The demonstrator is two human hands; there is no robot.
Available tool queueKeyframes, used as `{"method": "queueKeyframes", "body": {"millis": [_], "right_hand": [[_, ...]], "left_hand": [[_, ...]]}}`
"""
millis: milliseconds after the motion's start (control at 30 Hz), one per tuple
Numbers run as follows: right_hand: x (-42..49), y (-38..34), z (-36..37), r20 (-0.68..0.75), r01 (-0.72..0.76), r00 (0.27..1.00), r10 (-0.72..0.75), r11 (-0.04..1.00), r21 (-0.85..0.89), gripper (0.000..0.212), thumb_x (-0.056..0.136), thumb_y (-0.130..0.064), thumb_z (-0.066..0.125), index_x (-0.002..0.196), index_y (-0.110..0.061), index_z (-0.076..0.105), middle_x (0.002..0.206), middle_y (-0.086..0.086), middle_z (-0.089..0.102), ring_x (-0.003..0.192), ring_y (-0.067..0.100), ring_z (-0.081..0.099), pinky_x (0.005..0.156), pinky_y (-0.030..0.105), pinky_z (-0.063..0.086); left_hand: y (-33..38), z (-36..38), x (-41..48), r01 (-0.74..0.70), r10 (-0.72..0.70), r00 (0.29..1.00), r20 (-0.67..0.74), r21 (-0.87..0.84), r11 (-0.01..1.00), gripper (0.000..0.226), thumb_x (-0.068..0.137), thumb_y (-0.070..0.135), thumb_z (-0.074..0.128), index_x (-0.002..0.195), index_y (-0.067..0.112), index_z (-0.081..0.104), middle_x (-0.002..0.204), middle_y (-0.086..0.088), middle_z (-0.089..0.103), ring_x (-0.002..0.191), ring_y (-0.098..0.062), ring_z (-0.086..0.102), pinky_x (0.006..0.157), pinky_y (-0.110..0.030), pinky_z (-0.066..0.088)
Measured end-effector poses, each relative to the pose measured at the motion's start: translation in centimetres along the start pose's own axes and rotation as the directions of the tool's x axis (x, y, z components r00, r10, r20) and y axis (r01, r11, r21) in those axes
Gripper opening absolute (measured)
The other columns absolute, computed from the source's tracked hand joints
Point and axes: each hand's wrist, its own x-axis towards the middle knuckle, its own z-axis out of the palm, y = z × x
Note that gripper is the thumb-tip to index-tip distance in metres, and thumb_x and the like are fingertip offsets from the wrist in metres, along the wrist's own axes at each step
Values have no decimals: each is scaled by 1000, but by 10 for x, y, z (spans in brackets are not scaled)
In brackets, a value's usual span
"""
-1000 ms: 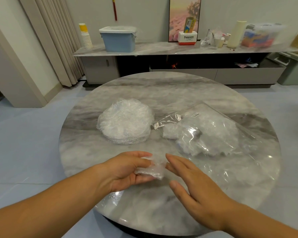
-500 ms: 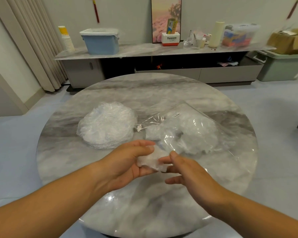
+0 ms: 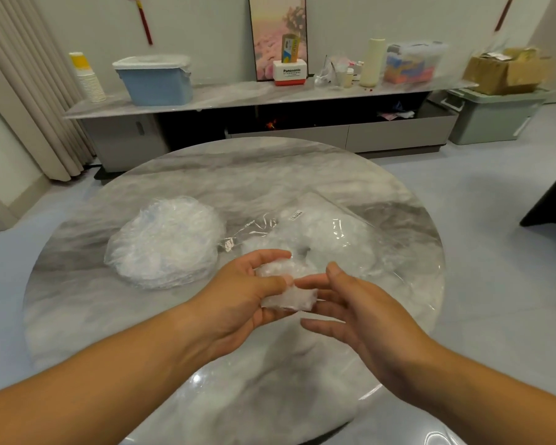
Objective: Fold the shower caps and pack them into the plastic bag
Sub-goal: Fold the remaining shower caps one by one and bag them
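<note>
Left hand (image 3: 238, 293): thumb and fingers curl round the folded shower cap (image 3: 286, 290) and grip it above the table.
Right hand (image 3: 360, 309): fingers are loosely extended and spread; the index fingertip touches the cap's 3 o'clock edge.
Folded shower cap: a small crumpled white wad held between the two hands, clear of the surface.
Plastic bag (image 3: 328, 239): lies flat at 1 o'clock from the hands, with white caps inside; its mouth points toward 9 o'clock.
Stack of shower caps (image 3: 164, 242): a round pile at 10 o'clock from the hands, just beside the bag's mouth.
Table (image 3: 270, 175): round, glossy grey marble.
Sideboard (image 3: 238, 94): at 12 o'clock beyond the table; it carries paper cups (image 3: 89, 78), a blue bin (image 3: 154, 80), a Panasonic box (image 3: 288, 72) and a clear storage box (image 3: 411, 62).
Room: curtain (image 3: 23, 107) at 10 o'clock; green bin (image 3: 491, 114) with a cardboard box (image 3: 504, 70) on top at 2 o'clock.
Change: the hands and cap are now nearer the bag; the right hand's fingers have spread; the stack and the bag have not moved.
</note>
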Motion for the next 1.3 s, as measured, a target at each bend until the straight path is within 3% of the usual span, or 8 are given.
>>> {"method": "queueKeyframes", "body": {"millis": [200,333,500,567,667,833,1033,1300], "right_hand": [[-6,-6,-23,-98,99,989,-114,984,-146,55,83,-57,45,91,-17,82,99,3,78,97,17,74,92,43,59],[-6,-13,-57,-293,103,944,-154,978,-182,57,100,-52,41,79,-18,82,88,8,78,77,22,74,84,49,60],[-3,-6,-110,-564,10,818,-110,984,-177,76,105,-56,32,68,-7,77,81,15,76,71,31,74,76,47,61],[-1,4,-122,-592,-67,804,-54,981,-180,77,105,-58,29,75,-5,77,81,18,76,73,34,74,80,48,61],[4,13,-126,-580,-137,814,27,980,-146,77,104,-61,26,86,-6,76,76,14,76,75,33,75,92,52,57],[7,7,-107,-475,-51,880,21,998,-49,71,103,-62,31,95,-9,78,91,10,78,93,28,74,101,46,53],[17,5,-87,-336,11,941,45,987,162,70,99,-65,34,119,-10,72,120,8,73,113,22,69,105,46,50],[29,-12,-65,-253,24,961,109,882,470,83,94,-74,38,133,-5,59,131,11,64,124,25,61,103,49,49]], "left_hand": [[-4,30,5,-24,23,1000,8,124,992,35,91,-2,65,121,16,65,115,-16,72,103,-32,72,79,-38,62],[-5,44,6,-107,108,994,15,325,940,25,90,25,72,114,23,68,105,0,75,95,-9,71,84,-29,60],[-16,52,7,-309,262,947,189,760,572,23,98,44,57,117,40,69,134,30,49,117,21,44,104,-11,34],[-25,55,8,-370,217,927,306,839,398,34,101,50,48,131,43,61,158,26,23,145,12,11,120,-19,12],[-36,60,8,-427,107,904,413,883,194,49,102,59,35,149,45,41,165,20,-15,144,9,-27,122,-28,-10],[-42,58,7,-440,43,897,439,898,-4,64,100,65,22,158,40,18,160,17,-33,139,5,-40,123,-39,-14],[-39,40,4,-412,25,911,412,911,-9,74,98,67,20,158,37,-11,158,24,-32,140,9,-34,126,-38,-4],[-34,23,-4,-471,14,881,472,875,111,78,94,68,25,158,39,-9,157,33,-28,138,18,-28,120,-17,-7]]}}
